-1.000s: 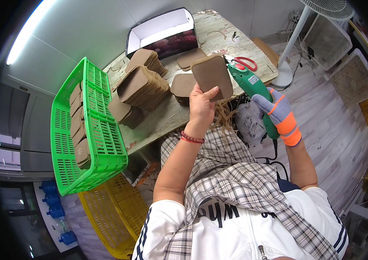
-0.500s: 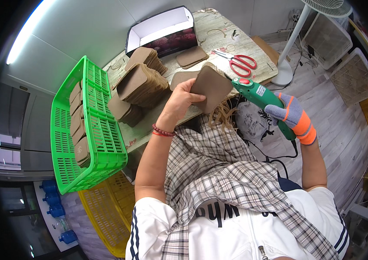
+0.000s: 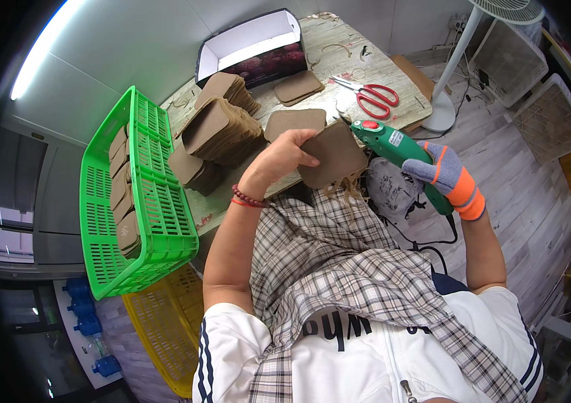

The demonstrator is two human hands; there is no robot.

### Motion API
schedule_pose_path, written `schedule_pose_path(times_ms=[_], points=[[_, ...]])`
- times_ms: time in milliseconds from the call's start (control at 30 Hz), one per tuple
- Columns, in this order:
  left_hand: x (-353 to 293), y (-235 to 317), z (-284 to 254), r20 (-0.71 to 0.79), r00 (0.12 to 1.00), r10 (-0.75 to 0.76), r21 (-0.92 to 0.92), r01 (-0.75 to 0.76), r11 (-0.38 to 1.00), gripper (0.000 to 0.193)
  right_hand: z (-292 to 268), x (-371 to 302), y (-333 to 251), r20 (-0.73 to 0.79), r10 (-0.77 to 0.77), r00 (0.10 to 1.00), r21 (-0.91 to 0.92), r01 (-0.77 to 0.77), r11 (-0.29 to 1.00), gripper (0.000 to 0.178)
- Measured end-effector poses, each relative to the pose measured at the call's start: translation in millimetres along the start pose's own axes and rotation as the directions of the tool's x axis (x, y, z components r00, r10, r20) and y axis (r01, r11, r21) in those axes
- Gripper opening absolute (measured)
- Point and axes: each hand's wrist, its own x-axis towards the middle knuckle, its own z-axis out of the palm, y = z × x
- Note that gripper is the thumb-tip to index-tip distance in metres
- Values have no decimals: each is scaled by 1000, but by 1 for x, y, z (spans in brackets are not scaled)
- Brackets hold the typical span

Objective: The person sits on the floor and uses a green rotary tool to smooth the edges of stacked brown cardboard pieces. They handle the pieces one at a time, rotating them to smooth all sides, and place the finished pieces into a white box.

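Note:
My left hand (image 3: 287, 158) is closed on the edge of a brown rounded-square fabric piece (image 3: 334, 158), held over the table's near edge. Gloved in grey and orange, my right hand (image 3: 450, 178) wraps round a green corded hot knife (image 3: 393, 146) with a red button. Its dark tip points at the upper edge of the piece, close by; I cannot tell if they touch. Tan trimmed strips (image 3: 346, 188) hang below the piece. Another brown piece (image 3: 292, 123) lies on the table behind my left hand. Stacks of similar pieces (image 3: 221, 131) stand to its left.
Red-handled scissors (image 3: 377, 101) lie on the table (image 3: 339, 40) near a dark box with white lining (image 3: 252, 50). A green crate (image 3: 164, 201) holding brown pieces stands left, above a yellow crate (image 3: 164, 322). A white fan (image 3: 457, 67) stands right. The tool's cable (image 3: 426, 242) trails below.
The fabric piece has been lowered and tilted flatter in my left hand, uncovering the piece behind it. The hot knife has shifted slightly left, its tip now by the upper edge.

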Motion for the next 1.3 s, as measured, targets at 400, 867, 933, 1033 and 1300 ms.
schedule_pose_path(times_ms=[400, 867, 933, 1033, 1300], points=[[4, 0, -16, -373, 916, 149, -263, -258, 929, 24, -2, -4, 14, 68, 9, 998, 41, -11, 999, 36], [14, 5, 3, -126, 977, 172, -99, -185, 978, 32, 5, 1, 7, 112, 5, 994, 23, -8, 1000, 38], [15, 6, 7, -93, 980, 178, -73, -185, 980, 35, 7, 2, 5, 119, -3, 993, 33, -1, 999, 37], [18, 5, 13, -76, 983, 164, -34, -167, 985, 41, 12, 8, 6, 98, -45, 994, 11, 45, 999, 35], [13, -11, -33, -481, 873, 82, -342, -273, 899, 39, 3, 12, 17, -11, -33, 999, 112, 34, 993, 31]])
